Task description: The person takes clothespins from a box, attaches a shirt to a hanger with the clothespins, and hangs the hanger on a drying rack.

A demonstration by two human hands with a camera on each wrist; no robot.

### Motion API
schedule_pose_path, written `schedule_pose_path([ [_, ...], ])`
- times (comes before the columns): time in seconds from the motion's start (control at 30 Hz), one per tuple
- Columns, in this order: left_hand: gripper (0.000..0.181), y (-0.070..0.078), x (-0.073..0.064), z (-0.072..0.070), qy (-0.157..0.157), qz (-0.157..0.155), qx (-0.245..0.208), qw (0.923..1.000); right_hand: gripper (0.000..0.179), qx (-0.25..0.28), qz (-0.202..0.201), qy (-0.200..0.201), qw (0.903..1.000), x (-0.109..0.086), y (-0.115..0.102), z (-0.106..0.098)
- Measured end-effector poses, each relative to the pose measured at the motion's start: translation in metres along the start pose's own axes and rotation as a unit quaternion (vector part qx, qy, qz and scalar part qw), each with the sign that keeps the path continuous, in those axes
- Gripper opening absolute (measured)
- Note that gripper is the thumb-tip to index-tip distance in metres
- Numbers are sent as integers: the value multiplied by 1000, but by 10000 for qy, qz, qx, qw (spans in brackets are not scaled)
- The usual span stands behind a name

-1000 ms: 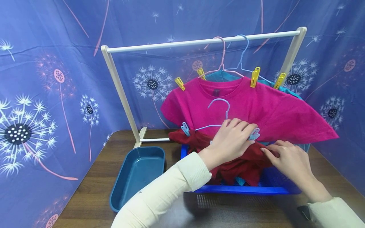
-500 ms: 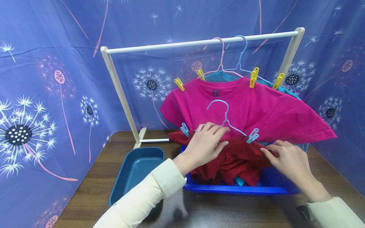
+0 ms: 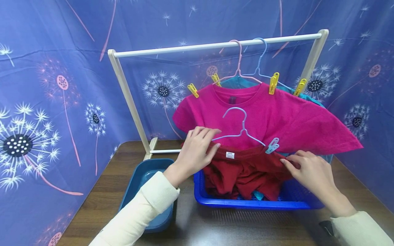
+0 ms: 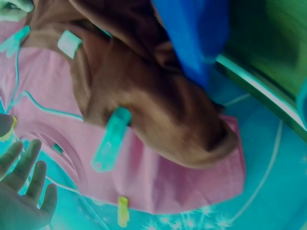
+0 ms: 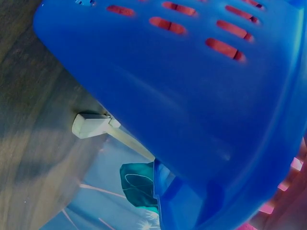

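Note:
A dark red shirt (image 3: 243, 167) with a white neck label lies bunched over a blue basket (image 3: 252, 204), a light blue hanger (image 3: 244, 124) at its neckline. A light blue clothespin (image 3: 272, 146) clips its right shoulder. Another clothespin (image 4: 112, 139), on the left shoulder, shows in the left wrist view but is hidden behind the left hand in the head view. My left hand (image 3: 195, 150) is over that shoulder, fingers extended and apart from the cloth in the left wrist view. My right hand (image 3: 314, 174) pinches the shirt's right shoulder edge between thumb and fingers.
Behind, a white rack (image 3: 184, 49) carries a magenta shirt (image 3: 295, 116) on a pink hanger and a turquoise garment on a blue one, with yellow clothespins (image 3: 274, 83). A dark teal tray (image 3: 147, 171) stands left on the wooden table (image 3: 104, 186), partly under the left arm.
My left hand has moved left along the hanger, from near the right clothespin to the left shoulder, uncovering the neckline and label. My right hand stays at the right shoulder.

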State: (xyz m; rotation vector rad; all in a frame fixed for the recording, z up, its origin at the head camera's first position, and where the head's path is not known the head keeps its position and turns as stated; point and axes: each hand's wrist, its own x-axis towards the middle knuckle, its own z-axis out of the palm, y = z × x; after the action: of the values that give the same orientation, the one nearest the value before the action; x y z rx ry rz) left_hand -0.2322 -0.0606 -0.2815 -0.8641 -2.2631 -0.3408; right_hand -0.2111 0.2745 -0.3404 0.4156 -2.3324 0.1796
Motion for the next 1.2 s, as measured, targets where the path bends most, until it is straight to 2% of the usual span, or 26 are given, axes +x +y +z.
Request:
schedule_pose_path([
  [0.23, 32, -24, -13, -5, 383, -401, 33, 9985, 13, -17, 27, -17, 10000, 1, -1, 0],
  [0.37, 31, -38, -22, -4, 435, -694, 52, 9966, 12, 14, 11, -23, 10000, 1, -1, 0],
  [0.57, 32, -54, -35, 4, 200, -1078, 50, 9940, 11, 43, 25, -17, 10000, 2, -1, 0],
  [0.77, 31, -63, -45, 15, -165, -1269, 223, 9915, 11, 29, 105, -80, 9999, 1, -1, -1],
  [0.93, 29, -71, -50, 24, -338, -1336, 423, 9896, 11, 24, 122, -60, 9999, 0, -2, -1],
  [1.2, 22, -78, -55, 34, -315, -1244, 588, 9900, 11, 22, 134, -39, 9999, -1, -2, -1],
])
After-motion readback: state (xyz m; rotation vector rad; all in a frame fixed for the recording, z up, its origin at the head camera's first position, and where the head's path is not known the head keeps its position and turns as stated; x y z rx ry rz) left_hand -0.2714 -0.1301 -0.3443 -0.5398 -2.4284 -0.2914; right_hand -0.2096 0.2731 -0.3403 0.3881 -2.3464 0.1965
